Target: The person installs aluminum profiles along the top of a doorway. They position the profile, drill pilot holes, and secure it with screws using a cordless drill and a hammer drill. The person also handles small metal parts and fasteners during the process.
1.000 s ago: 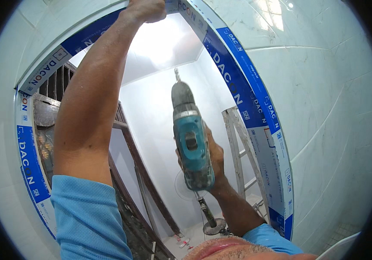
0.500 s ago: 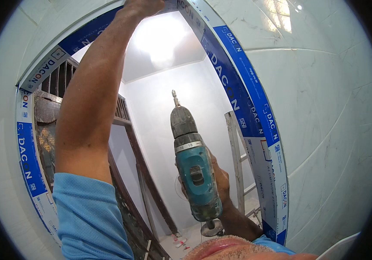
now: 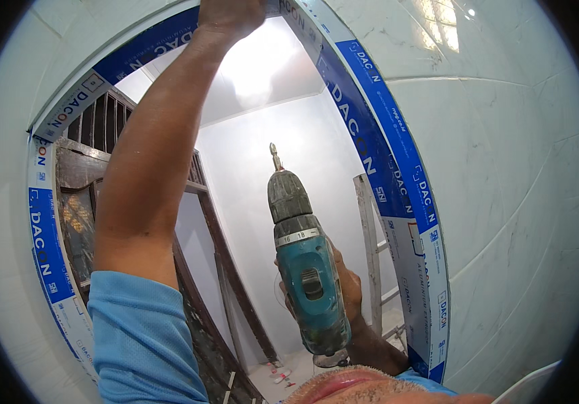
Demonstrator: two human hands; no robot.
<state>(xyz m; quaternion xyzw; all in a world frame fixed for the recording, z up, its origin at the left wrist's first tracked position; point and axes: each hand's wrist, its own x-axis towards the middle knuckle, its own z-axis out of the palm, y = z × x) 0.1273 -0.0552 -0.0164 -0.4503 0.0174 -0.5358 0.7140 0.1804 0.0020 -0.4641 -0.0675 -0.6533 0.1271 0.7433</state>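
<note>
My right hand is wrapped round the handle of a teal and black cordless drill. The drill stands upright in the middle of the view, and a screwdriver bit sticks up from its chuck. Nothing touches the bit's tip. Overhead, my left hand reaches the top of an aluminium door frame wrapped in blue and white protective film. The upper picture edge cuts that hand off, so its fingers and anything in them are hidden.
Pale marbled wall tiles flank the frame on the right. Through the opening show a dark wooden door frame with barred panels, a ladder and a white wall. Small bits lie on the floor beyond.
My left hand has shifted a little right along the frame's top, its forearm following. The drill has moved slightly right and down, still in my right hand.
</note>
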